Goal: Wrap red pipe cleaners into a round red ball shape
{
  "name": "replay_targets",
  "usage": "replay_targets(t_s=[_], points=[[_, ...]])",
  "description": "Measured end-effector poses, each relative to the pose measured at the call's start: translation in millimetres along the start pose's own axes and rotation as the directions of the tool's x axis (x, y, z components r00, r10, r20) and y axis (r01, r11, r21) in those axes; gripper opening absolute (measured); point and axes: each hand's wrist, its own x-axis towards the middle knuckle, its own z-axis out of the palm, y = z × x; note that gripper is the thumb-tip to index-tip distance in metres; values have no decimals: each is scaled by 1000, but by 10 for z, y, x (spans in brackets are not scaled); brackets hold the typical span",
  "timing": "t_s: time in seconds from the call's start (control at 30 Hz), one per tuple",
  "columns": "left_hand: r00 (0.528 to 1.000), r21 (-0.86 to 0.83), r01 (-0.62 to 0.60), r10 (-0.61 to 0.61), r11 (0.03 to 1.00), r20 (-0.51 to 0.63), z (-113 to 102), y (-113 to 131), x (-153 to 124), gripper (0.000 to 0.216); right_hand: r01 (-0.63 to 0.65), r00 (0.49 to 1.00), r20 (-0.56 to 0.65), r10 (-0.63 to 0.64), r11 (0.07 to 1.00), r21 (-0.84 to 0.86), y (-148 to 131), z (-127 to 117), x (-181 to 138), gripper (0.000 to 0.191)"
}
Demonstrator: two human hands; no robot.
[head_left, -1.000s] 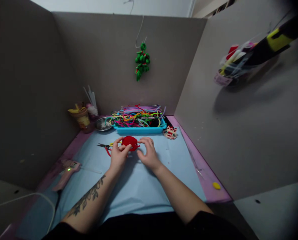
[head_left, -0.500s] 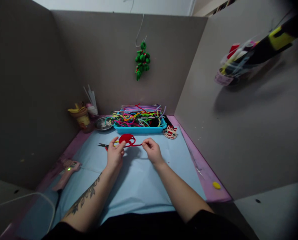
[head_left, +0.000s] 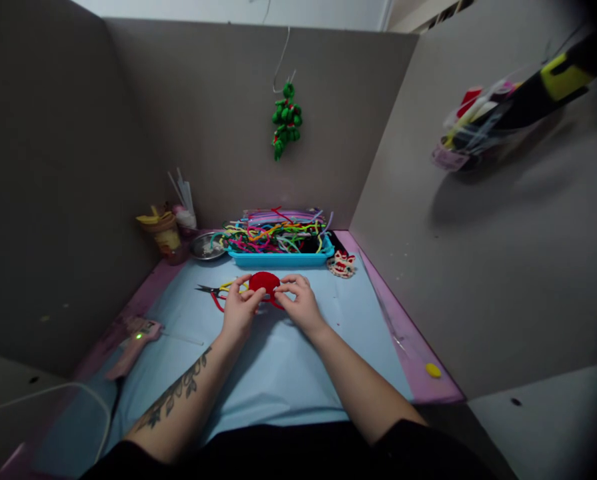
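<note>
The left hand [head_left: 239, 308] and right hand [head_left: 302, 305] meet above the blue sheet [head_left: 303, 373], forearms angled inward from either side, palms facing each other. The left pinches the near left edge of a round red piece [head_left: 264, 283] between thumb and curled fingers; the right's thumb and fingertips close at its right edge. Scissors [head_left: 209, 290] lie just left, the blue tray [head_left: 281, 260] beyond.
</note>
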Motion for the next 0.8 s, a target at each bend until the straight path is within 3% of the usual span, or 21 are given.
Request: replay_targets(t_s=[0.17,0.47,0.63,0.73,0.8], points=[[998,-55,57,-56,997,20,13,15,-4,59,227,974,69,-217,949,-218,-18,-42,-17,12],[991,-70,122,-117,990,65,-28,-60,48,58,344,939,153,-308,861,-376,-13,-77,-15,14],[990,-73,133,-129,988,62,-25,-61,57,59,285,958,83,-275,875,-392,-33,-37,-34,13],[990,-114,136,-132,984,44,-11,-57,51,60,181,983,11,-186,941,-286,-65,-18,-40,15],[992,-142,124,-123,982,17,-6,-56,51,60,167,986,25,-165,966,-198,-76,-21,-43,15]])
